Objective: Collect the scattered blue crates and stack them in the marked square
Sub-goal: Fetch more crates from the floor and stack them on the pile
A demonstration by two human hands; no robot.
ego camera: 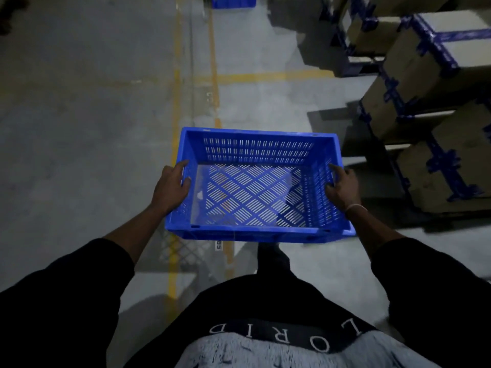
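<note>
Above the grey floor (93, 128) with its yellow lines (175, 102), an empty blue crate (255, 147) is held level in front of the person, left hand (170, 185) and right hand (342, 187) clamped on its short side walls, while another blue crate (233, 1) sits far ahead beside stacked cardboard boxes (425, 65).

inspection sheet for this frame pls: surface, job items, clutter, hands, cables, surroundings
Surface: grey concrete floor with yellow lines.
Job's things: empty blue crate held off the floor; second crate far ahead, cut by the top edge.
Clutter: small white label on the floor.
Grippers: left hand grips the crate's left wall, right hand its right wall.
Cables: nothing seen.
Surroundings: cardboard boxes with blue strapping, stacked at right.
</note>
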